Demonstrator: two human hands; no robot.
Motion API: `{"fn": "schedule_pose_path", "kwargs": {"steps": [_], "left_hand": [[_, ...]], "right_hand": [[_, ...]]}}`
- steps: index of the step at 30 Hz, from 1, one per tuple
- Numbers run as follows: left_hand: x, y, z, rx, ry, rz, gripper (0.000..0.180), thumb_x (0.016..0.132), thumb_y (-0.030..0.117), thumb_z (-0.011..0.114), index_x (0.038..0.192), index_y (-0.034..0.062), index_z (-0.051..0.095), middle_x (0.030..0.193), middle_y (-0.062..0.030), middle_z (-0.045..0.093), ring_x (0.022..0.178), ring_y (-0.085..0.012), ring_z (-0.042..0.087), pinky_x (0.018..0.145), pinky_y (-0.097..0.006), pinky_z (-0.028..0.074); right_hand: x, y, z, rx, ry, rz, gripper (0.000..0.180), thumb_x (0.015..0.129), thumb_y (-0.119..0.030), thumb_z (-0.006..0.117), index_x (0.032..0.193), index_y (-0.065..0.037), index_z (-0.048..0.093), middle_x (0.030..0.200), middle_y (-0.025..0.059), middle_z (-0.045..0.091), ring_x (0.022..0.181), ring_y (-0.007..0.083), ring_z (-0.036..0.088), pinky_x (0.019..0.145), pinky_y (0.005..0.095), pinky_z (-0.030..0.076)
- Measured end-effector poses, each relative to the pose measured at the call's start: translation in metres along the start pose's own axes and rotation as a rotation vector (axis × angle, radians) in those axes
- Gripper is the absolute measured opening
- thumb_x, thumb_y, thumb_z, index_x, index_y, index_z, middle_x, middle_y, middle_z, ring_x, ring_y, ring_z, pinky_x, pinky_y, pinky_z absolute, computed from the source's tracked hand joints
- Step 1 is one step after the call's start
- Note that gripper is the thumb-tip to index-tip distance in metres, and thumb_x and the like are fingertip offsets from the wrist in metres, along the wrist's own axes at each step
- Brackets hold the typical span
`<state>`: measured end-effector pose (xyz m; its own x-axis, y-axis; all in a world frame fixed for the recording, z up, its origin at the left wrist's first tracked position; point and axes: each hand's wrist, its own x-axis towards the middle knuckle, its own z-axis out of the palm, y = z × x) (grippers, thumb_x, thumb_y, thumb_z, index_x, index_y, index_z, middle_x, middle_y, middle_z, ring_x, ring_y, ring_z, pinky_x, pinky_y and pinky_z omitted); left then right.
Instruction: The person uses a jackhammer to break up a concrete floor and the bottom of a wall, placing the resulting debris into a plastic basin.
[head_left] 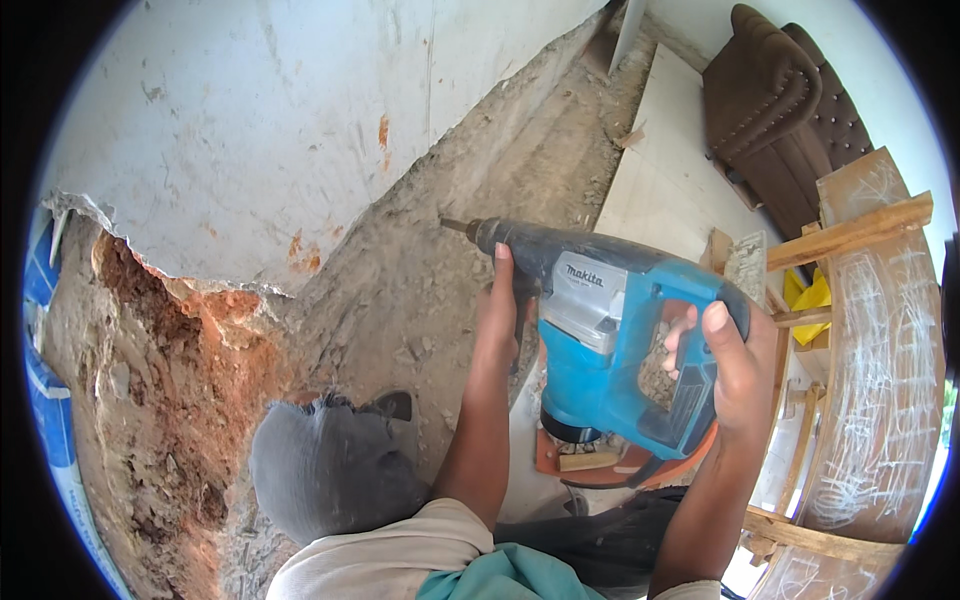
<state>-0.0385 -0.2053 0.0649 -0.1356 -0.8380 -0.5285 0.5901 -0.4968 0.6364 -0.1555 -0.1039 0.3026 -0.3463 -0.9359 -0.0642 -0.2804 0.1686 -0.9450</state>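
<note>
A blue and grey demolition hammer lies across the middle of the view, its nose toward the left. From its black front end sticks a short metal bit, in front of the dusty ground beside the wall; contact cannot be made out. My left hand is closed around the side handle behind the nose, its fingers partly hidden. My right hand grips the rear D-shaped handle, thumb along the top and fingers curled through the loop. Left of the tool, a white wall ends in a ragged lower edge over broken reddish brick.
Rubble covers the ground. Below the tool sits an orange tub with a wood offcut. A brown tufted sofa stands far right, near timber framing and a board. Blue bags line the left edge.
</note>
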Motion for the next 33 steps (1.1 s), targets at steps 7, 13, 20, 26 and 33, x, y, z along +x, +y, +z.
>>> {"fn": "schedule_pose_path", "kwargs": {"steps": [7,13,20,26,33], "left_hand": [[0.025,-0.017,-0.021,-0.198,-0.186,-0.012,0.088,0.091,0.067,0.045,0.132,-0.0109,0.048,0.131,-0.0175,0.056,0.121,-0.0254,0.052,0.102,-0.034,0.038],[0.036,-0.013,-0.025,-0.124,-0.180,-0.001,0.075,0.095,0.066,0.035,0.129,0.0019,0.053,0.122,-0.0153,0.062,0.110,-0.0260,0.061,0.095,-0.039,0.049],[0.038,-0.006,-0.024,-0.081,-0.146,-0.054,0.078,0.094,0.060,0.048,0.125,-0.0109,0.053,0.120,-0.0156,0.061,0.108,-0.0224,0.059,0.093,-0.032,0.045],[0.005,0.005,-0.024,0.297,-0.070,0.055,0.068,0.094,0.056,0.050,0.111,-0.0094,0.062,0.104,-0.0128,0.064,0.092,-0.0186,0.058,0.081,-0.030,0.045],[-0.052,0.015,-0.086,0.720,0.175,0.084,0.068,0.092,0.053,0.056,0.126,-0.0059,0.054,0.114,-0.0172,0.064,0.106,-0.0259,0.059,0.091,-0.039,0.044]], "right_hand": [[0.008,-0.007,0.041,-0.062,-0.026,-0.001,0.034,0.086,-0.031,0.067,0.081,0.003,0.063,0.069,0.0045,0.061,0.061,0.0123,0.059,0.059,0.0267,0.047],[0.022,-0.006,0.053,-0.082,-0.035,0.025,0.036,0.088,-0.033,0.066,0.080,0.002,0.064,0.068,0.0053,0.062,0.061,0.0132,0.059,0.058,0.0266,0.046],[0.038,-0.011,0.050,-0.085,0.041,0.183,0.053,0.083,-0.049,0.069,0.091,0.003,0.066,0.069,0.0068,0.062,0.058,0.0138,0.059,0.057,0.0267,0.047],[0.054,0.003,0.032,0.188,-0.010,0.198,0.050,0.081,-0.052,0.071,0.084,-0.003,0.060,0.068,0.0087,0.062,0.055,0.0133,0.059,0.050,0.0241,0.047],[0.046,0.021,0.022,0.363,-0.090,0.196,0.048,0.077,-0.047,0.077,0.087,-0.003,0.063,0.069,0.0059,0.062,0.056,0.0110,0.058,0.050,0.0226,0.044]]}}
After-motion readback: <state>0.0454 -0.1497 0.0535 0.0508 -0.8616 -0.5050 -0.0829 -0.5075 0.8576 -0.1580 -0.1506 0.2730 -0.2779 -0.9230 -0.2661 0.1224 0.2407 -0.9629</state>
